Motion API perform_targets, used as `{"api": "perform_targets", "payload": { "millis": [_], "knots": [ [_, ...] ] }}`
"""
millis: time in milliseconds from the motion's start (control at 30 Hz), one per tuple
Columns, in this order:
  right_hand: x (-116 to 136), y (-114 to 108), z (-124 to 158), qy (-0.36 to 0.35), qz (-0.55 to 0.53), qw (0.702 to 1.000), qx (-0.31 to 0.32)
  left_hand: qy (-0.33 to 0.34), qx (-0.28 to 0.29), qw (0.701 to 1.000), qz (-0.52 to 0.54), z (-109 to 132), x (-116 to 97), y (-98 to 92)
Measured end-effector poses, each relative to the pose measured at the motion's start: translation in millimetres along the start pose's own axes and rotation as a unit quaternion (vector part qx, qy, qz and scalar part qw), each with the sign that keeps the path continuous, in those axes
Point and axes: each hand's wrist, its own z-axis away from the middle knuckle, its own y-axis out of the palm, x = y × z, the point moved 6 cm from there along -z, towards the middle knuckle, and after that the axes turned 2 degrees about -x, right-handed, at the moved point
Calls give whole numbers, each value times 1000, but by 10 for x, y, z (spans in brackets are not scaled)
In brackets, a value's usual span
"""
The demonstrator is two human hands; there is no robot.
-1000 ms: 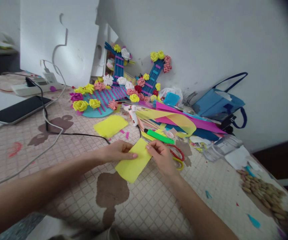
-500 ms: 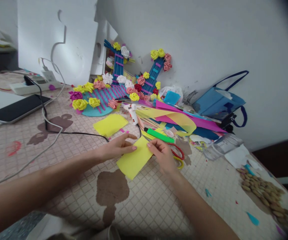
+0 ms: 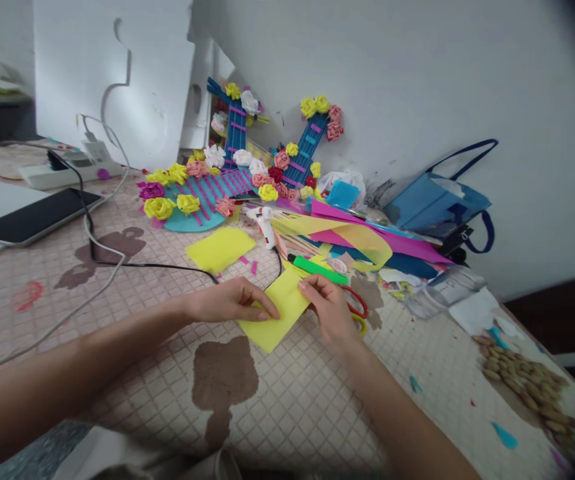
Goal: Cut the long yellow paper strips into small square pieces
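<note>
A yellow rectangular sheet of paper point(image 3: 272, 333) is between my hands, above the tablecloth. My right hand point(image 3: 330, 307) pinches its upper right edge between thumb and fingers. My left hand point(image 3: 234, 300) lies over the left side of the sheet, thumb and bent forefinger closed together on its surface. Just beyond my right hand are a green highlighter point(image 3: 320, 269) and scissors with red and yellow handles point(image 3: 360, 303), partly hidden by that hand. Another yellow paper piece point(image 3: 220, 249) rests beyond my left hand, near a white glue gun point(image 3: 263, 223).
Guitar-shaped crafts with paper flowers point(image 3: 207, 193) stand at the back. Coloured paper strips point(image 3: 377, 233) and a blue bag point(image 3: 432, 203) are to the right, peanuts point(image 3: 522, 383) at far right. On the left, a cable point(image 3: 112, 263) crosses the table near a tablet point(image 3: 32, 217).
My left hand has slid right across the yellow paper, and its thumb and forefinger have come together. The sheet and my right hand have shifted slightly right.
</note>
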Motion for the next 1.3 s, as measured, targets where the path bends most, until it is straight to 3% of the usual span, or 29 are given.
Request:
{"api": "perform_targets", "payload": {
  "millis": [167, 533, 733, 1033, 1200, 1300],
  "knots": [
    [2, -6, -7, 1, -8, 1000, -3, -19, -7, 1000, -24, -7, 64, -12],
    [5, -117, -71, -2, -35, 999, -29, -70, 10, 993, 99, -27, 205, 83],
    [14, -126, -65, 4, -48, 998, -27, -82, 54, 984, 146, -4, 224, 132],
    [21, -126, -76, 1, -49, 998, -28, -57, 119, 984, 121, 43, 57, 141],
    [27, -125, -66, -3, -44, 999, -26, -73, 192, 972, 110, 116, 18, 162],
    [27, -121, -61, 1, -50, 999, -23, -98, 179, 971, 127, 122, 35, 116]
  ]
}}
